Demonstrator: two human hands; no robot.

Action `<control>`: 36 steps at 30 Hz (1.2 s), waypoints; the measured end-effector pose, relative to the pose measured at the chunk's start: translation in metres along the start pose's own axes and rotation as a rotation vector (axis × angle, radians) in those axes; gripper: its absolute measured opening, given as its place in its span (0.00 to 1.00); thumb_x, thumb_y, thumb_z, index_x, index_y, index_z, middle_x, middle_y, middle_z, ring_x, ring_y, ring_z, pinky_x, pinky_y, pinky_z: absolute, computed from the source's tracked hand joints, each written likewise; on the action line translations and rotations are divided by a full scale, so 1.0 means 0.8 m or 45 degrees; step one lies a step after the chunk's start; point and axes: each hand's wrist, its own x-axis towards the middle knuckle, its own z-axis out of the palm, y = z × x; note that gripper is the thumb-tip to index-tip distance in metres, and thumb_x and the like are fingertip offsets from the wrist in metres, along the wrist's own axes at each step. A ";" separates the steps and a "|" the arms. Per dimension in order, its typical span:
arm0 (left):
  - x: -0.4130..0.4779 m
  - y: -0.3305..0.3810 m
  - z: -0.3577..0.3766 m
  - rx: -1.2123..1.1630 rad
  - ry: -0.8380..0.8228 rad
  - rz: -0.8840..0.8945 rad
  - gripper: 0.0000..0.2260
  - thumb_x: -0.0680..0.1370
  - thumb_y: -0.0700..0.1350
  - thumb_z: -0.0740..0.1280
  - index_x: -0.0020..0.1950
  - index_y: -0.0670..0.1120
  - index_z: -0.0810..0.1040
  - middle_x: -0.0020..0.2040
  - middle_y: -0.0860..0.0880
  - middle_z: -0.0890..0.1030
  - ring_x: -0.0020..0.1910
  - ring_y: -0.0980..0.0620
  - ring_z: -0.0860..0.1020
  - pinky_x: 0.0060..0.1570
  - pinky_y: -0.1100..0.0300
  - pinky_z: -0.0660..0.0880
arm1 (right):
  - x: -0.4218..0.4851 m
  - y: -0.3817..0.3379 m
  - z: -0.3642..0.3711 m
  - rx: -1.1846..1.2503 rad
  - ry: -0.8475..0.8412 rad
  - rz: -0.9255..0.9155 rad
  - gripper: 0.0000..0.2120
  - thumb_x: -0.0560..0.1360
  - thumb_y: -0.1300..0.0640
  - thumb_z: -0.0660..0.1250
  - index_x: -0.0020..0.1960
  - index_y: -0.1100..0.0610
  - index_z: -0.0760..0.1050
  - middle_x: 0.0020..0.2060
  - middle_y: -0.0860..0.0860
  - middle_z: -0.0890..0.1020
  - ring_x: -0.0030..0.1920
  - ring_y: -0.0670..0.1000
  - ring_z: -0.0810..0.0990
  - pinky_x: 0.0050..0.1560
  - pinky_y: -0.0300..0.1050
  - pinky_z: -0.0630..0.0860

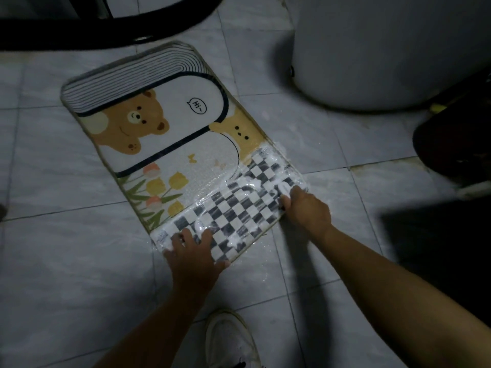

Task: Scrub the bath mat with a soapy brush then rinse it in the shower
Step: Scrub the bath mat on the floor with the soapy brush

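The bath mat [170, 123], printed with bears, flowers and a black-and-white checkerboard, lies flat and slanted on the tiled floor. White soap foam [239, 192] covers its near checkerboard end. My left hand [191, 251] rests on the mat's near left corner with its fingers spread, and the thumb lies along the near edge. At the mat's right edge my right hand [305, 205] curls its fingers round a small white object [284, 187], apparently the brush. The hand and the foam hide most of that object.
A large white rounded fixture [372, 49] stands at the upper right, close to the mat's far right side. A dark object [451, 150] sits on the floor at the right. A black curved edge [106, 25] crosses the top. My white shoe [231, 338] is near the bottom.
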 end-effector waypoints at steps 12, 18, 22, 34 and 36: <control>0.046 0.015 -0.020 0.072 -0.280 0.245 0.55 0.71 0.67 0.72 0.81 0.61 0.33 0.83 0.44 0.42 0.81 0.36 0.43 0.74 0.27 0.53 | 0.068 -0.024 -0.021 -0.046 0.098 -0.062 0.19 0.85 0.38 0.51 0.58 0.51 0.70 0.37 0.48 0.77 0.33 0.48 0.75 0.36 0.45 0.75; 0.064 0.037 -0.023 0.091 -0.248 0.180 0.53 0.73 0.57 0.76 0.81 0.64 0.37 0.80 0.44 0.53 0.77 0.34 0.53 0.68 0.24 0.63 | 0.020 -0.063 -0.008 0.135 -0.042 -0.380 0.13 0.85 0.39 0.54 0.51 0.48 0.64 0.34 0.46 0.74 0.32 0.46 0.74 0.34 0.44 0.73; 0.067 0.035 -0.019 0.098 -0.263 0.165 0.50 0.75 0.55 0.74 0.81 0.63 0.38 0.80 0.44 0.53 0.78 0.34 0.53 0.69 0.24 0.62 | 0.072 -0.034 -0.017 -0.057 -0.025 -0.420 0.16 0.85 0.37 0.52 0.54 0.48 0.67 0.36 0.47 0.77 0.33 0.47 0.75 0.36 0.45 0.74; 0.064 0.033 -0.017 0.140 -0.224 0.204 0.47 0.78 0.59 0.70 0.81 0.62 0.36 0.81 0.43 0.51 0.79 0.36 0.51 0.71 0.27 0.62 | 0.114 -0.016 -0.026 0.113 0.005 -0.215 0.20 0.83 0.33 0.49 0.52 0.48 0.68 0.39 0.47 0.78 0.37 0.48 0.77 0.36 0.45 0.72; 0.063 0.035 -0.020 0.131 -0.251 0.194 0.48 0.78 0.57 0.71 0.81 0.63 0.36 0.81 0.43 0.51 0.79 0.35 0.51 0.70 0.26 0.61 | 0.123 -0.008 -0.029 0.162 0.078 -0.065 0.21 0.83 0.33 0.50 0.51 0.49 0.69 0.39 0.49 0.79 0.36 0.48 0.75 0.33 0.44 0.67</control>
